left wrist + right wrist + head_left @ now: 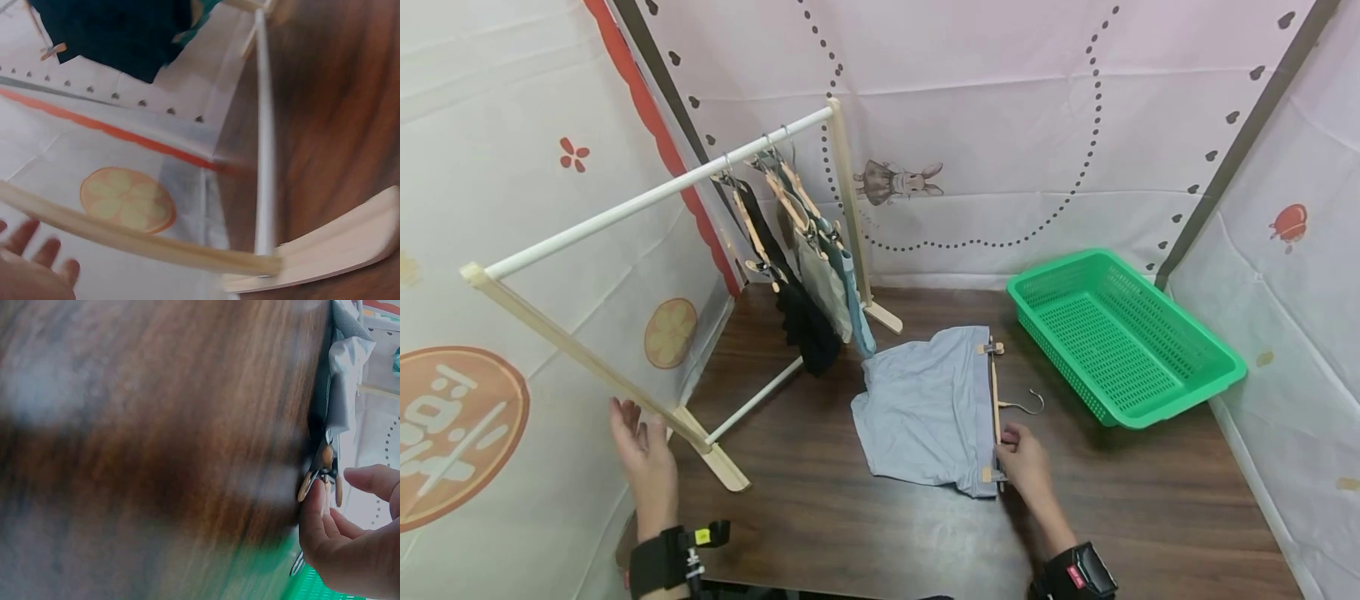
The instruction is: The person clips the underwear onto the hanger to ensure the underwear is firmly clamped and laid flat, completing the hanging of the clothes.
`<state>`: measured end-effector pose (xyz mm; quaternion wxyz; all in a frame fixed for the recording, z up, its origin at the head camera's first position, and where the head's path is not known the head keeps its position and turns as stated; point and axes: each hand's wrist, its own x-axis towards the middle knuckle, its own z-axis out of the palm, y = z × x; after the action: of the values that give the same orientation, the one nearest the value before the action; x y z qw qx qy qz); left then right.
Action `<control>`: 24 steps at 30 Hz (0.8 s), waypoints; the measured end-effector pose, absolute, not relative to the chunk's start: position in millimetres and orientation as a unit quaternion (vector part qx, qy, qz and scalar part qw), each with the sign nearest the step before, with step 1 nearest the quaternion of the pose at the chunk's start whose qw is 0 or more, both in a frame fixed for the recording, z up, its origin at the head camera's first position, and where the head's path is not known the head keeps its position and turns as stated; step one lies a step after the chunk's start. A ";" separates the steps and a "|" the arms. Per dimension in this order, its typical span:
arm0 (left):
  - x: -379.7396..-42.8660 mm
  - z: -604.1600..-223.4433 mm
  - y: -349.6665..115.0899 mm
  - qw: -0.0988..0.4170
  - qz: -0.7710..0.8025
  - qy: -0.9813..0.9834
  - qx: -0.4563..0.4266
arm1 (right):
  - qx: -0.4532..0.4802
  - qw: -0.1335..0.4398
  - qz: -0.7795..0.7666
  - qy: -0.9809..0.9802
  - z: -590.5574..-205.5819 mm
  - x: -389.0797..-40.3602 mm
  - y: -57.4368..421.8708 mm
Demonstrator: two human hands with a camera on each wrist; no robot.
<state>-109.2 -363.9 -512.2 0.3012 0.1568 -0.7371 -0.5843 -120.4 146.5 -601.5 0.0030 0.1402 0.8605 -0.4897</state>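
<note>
Light blue shorts (925, 408) lie flat on the table, their waistband clipped to a wooden clip hanger (996, 387) with a metal hook. My right hand (1026, 462) holds the hanger bar near its lower clip. In the right wrist view, the fingers and thumb of this hand (350, 534) come from either side of the clip end (325, 472). My left hand (643, 454) is raised beside the near post of a wooden clothes rack (580, 350), fingers spread and holding nothing. Whether it touches the post cannot be told.
Several garments, including a black one (805, 308) and a grey one (820, 275), hang by clip hangers from the rack's white top bar (625, 200). A green plastic basket (1097, 337) stands at the table's right. Printed cloth walls enclose the table.
</note>
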 end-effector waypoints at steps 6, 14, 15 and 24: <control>-123.5 -508.0 -378.8 0.349 -0.543 -0.748 0.157 | 0.155 0.015 -0.487 0.860 -599.7 -123.3 144.1; -122.9 -510.7 -388.6 0.338 -0.489 -0.781 0.190 | 0.132 -0.012 -0.410 0.902 -601.7 -130.0 141.3; -122.6 -511.4 -389.7 0.341 -0.486 -0.782 0.189 | 0.128 -0.017 -0.408 0.904 -601.2 -130.9 142.0; -123.5 -511.6 -392.7 0.364 -0.478 -0.783 0.159 | 0.140 0.041 -0.591 0.793 -596.9 -136.2 157.0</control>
<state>-123.5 -392.7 -511.6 0.3638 0.1586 -0.7833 -0.4784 -136.2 157.0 -596.9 0.0414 0.1402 0.7935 -0.5908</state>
